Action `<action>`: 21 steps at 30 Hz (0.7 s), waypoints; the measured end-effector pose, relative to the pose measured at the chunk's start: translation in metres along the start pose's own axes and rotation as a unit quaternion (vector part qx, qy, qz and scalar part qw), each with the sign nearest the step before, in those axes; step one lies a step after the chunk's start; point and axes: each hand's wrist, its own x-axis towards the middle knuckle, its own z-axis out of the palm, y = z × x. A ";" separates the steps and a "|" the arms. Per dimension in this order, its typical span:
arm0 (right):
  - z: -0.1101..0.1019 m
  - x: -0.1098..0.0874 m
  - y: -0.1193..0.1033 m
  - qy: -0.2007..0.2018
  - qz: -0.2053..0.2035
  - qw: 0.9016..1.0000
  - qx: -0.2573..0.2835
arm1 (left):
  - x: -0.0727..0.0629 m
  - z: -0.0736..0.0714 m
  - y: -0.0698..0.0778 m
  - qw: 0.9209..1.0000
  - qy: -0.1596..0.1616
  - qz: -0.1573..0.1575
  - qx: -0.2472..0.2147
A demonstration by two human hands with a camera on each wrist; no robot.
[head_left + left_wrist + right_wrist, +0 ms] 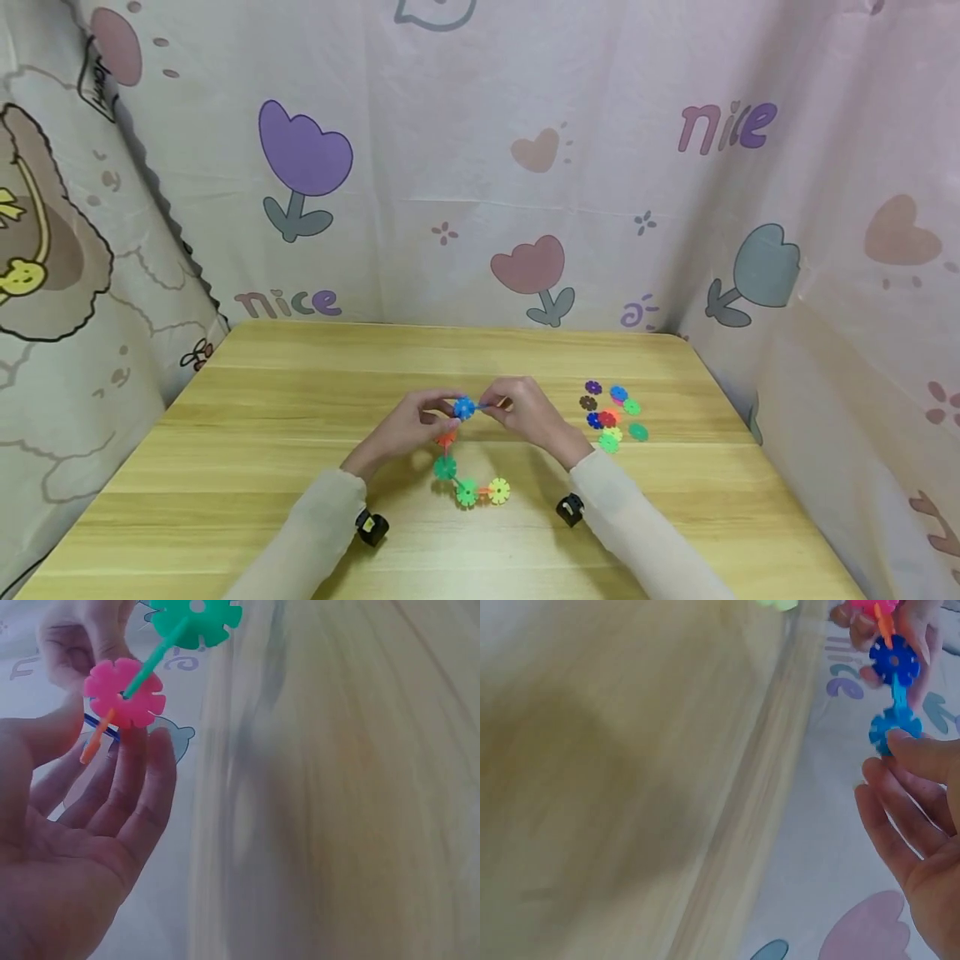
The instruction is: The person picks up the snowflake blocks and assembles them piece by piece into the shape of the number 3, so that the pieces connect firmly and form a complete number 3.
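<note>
A chain of notched plastic snowflake discs hangs between my hands, over the wooden table. My left hand (411,427) pinches it at a blue disc (464,407). Thumb and fingertips of my right hand (926,802) grip the light blue disc (889,722) at the chain's end, seen edge-on in the head view. Beside my left fingers, the left wrist view shows a pink disc (135,694) joined to a green disc (214,626). Below the left hand, the chain bends down through another green disc (445,467) and a light green disc (467,492) to a yellow disc (498,491).
Right of my right hand, several loose discs lie in a cluster on the table (300,375), among them a purple disc (593,387) and a teal disc (638,432). A patterned curtain (420,167) hangs behind the table and along both sides.
</note>
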 end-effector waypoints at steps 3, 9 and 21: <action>-0.006 -0.007 0.007 -0.002 0.034 0.999 -0.008 | -0.002 0.000 0.000 1.000 -0.002 -0.006 0.001; -0.029 -0.016 0.028 -0.013 0.106 0.993 -0.044 | -0.003 0.000 -0.001 1.000 -0.005 -0.006 0.016; -0.080 -0.038 0.080 -0.058 0.256 0.958 -0.115 | -0.003 0.001 0.003 1.000 0.000 -0.012 0.026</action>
